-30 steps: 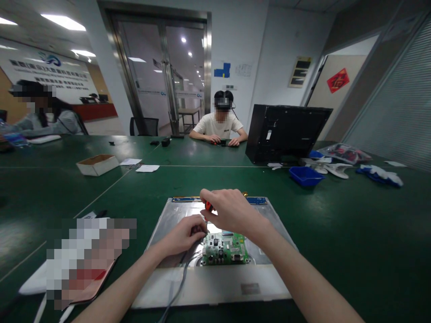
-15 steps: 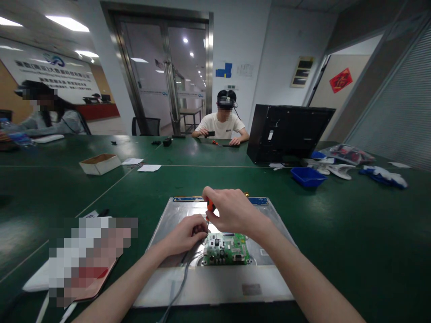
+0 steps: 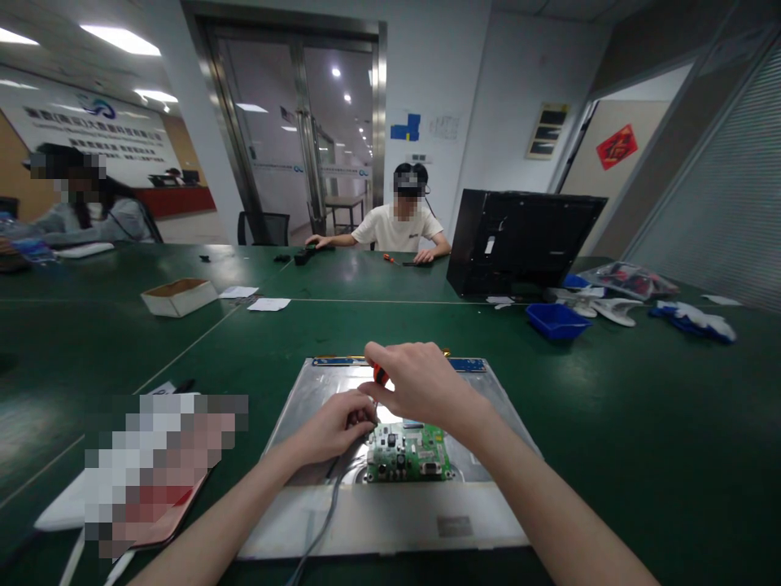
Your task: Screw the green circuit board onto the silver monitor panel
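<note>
A flat metal display panel lies on the green table in front of me, with a green circuit board on its middle. My right hand is closed around the handle of an orange and black screwdriver, held upright above the board's upper left corner. Close beside the screwdriver's lower end, my left hand has its fingers curled and pressed together at that corner; what they hold, if anything, is hidden. A grey cable runs from under my left hand toward the front edge.
Left of the panel lie blurred-out flat items. Farther back stand an open carton, a blue tray and a black monitor. Gloves lie at right. Two people sit at the table, one across and one at far left.
My right hand has shifted slightly and its grip on the screwdriver handle has changed a little. The person across has stretched an arm sideways toward the black items on the table.
</note>
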Demonstrator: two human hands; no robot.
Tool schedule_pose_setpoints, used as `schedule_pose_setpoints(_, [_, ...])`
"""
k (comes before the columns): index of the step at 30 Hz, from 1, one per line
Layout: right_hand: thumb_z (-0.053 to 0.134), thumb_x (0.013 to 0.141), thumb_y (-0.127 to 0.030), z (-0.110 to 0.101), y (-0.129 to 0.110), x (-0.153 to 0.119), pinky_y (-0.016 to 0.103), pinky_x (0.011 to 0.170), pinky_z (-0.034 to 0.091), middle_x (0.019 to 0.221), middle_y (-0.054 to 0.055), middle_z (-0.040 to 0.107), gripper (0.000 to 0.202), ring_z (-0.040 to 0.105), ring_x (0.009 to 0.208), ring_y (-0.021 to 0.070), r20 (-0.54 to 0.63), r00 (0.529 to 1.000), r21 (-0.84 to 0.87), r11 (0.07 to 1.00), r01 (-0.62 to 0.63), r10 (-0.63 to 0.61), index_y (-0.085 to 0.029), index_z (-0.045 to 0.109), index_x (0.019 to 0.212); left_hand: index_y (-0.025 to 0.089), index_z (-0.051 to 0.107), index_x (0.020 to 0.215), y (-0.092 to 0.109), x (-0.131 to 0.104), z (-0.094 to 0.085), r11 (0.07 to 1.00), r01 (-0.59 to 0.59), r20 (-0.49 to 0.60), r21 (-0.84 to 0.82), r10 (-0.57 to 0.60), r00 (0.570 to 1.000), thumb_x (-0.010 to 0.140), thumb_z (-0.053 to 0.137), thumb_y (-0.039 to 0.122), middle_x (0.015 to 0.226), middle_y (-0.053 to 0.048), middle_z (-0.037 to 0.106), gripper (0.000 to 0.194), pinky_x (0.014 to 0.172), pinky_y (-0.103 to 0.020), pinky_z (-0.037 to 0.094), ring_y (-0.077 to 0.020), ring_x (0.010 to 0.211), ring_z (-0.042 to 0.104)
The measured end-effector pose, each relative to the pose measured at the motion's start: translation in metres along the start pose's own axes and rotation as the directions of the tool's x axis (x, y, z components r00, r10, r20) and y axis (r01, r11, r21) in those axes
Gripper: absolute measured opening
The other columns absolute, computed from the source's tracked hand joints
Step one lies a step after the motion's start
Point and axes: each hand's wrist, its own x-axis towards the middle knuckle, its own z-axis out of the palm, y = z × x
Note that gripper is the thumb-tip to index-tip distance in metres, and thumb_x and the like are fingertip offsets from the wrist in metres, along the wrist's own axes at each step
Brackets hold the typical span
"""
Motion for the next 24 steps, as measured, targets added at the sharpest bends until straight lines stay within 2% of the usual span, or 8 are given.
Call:
schedule_pose_setpoints(2, [0.051,0.084,-0.041,0.0002,0.0000,0.0009,0.028,0.049,0.014,0.074,0.000,0.066,0.019,0.055,0.061,0.0134,0.004,1.000,-0.019,1.000,-0.014,0.014,-0.022,0.048,0.087,0.016,0.059,0.080,0.0003,-0.0002,-0.0004,1.000,0.001,0.004,0.012,-0.001,1.000,0.080,0.054,0.012,0.075,-0.001,0.057,0.007,0.061,-0.023,0.038,-0.0134,0.068,0.050])
schedule_pose_setpoints(5, [0.051,0.082,-0.032,0.0006,-0.0004,0.0015,0.028,0.049,0.015,0.078,-0.001,0.066,0.012,0.054,0.062,0.0124,0.005,1.000,0.002,1.000,0.001,-0.001,-0.022,0.048,0.090,0.016,0.059,0.082,-0.0014,-0.0006,-0.0001,1.000,0.000,-0.006,0.026,0.001,1.000,0.080,0.054,0.013,0.078,-0.001,0.058,0.006,0.062,-0.024,0.038,-0.0137,0.069,0.050])
schedule_pose_setpoints(8, [0.049,0.078,-0.025,0.0003,-0.0011,0.0012,0.028,0.049,0.015,0.080,0.000,0.065,0.014,0.052,0.062,0.0118,-0.008,1.000,0.035,0.999,0.017,-0.016,-0.021,0.046,0.091,0.016,0.058,0.085,-0.0040,-0.0011,0.0014,1.000,0.003,-0.015,0.027,-0.002,1.000,0.081,0.054,0.014,0.080,-0.001,0.058,0.006,0.063,-0.024,0.039,-0.0137,0.070,0.049])
schedule_pose_setpoints(13, [0.047,0.078,-0.026,-0.0005,-0.0016,0.0011,0.028,0.048,0.015,0.077,0.000,0.064,0.013,0.049,0.060,0.0118,-0.031,1.000,0.030,1.000,0.008,-0.007,-0.021,0.046,0.089,0.016,0.058,0.087,-0.0033,-0.0014,0.0019,1.000,0.006,-0.016,0.026,-0.006,1.000,0.081,0.053,0.013,0.082,-0.002,0.059,0.008,0.065,-0.025,0.039,-0.0143,0.071,0.050])
schedule_pose_setpoints(19, [0.047,0.078,-0.026,-0.0009,-0.0011,0.0016,0.028,0.049,0.015,0.075,0.000,0.063,0.012,0.048,0.059,0.0114,-0.002,1.000,0.039,0.999,-0.010,0.010,-0.021,0.048,0.089,0.016,0.059,0.086,-0.0025,-0.0012,0.0005,1.000,-0.002,-0.003,0.026,0.003,1.000,0.080,0.053,0.011,0.081,-0.001,0.058,0.010,0.064,-0.024,0.038,-0.0139,0.071,0.049])
schedule_pose_setpoints(24, [0.048,0.077,-0.023,-0.0021,-0.0005,-0.0003,0.028,0.049,0.017,0.081,0.001,0.063,0.014,0.050,0.063,0.0111,0.013,0.999,0.076,0.997,0.032,-0.033,-0.020,0.048,0.090,0.016,0.059,0.085,-0.0054,-0.0011,0.0018,0.999,-0.012,-0.008,0.031,0.012,1.000,0.080,0.053,0.012,0.081,-0.001,0.058,0.009,0.064,-0.024,0.039,-0.0140,0.071,0.049])
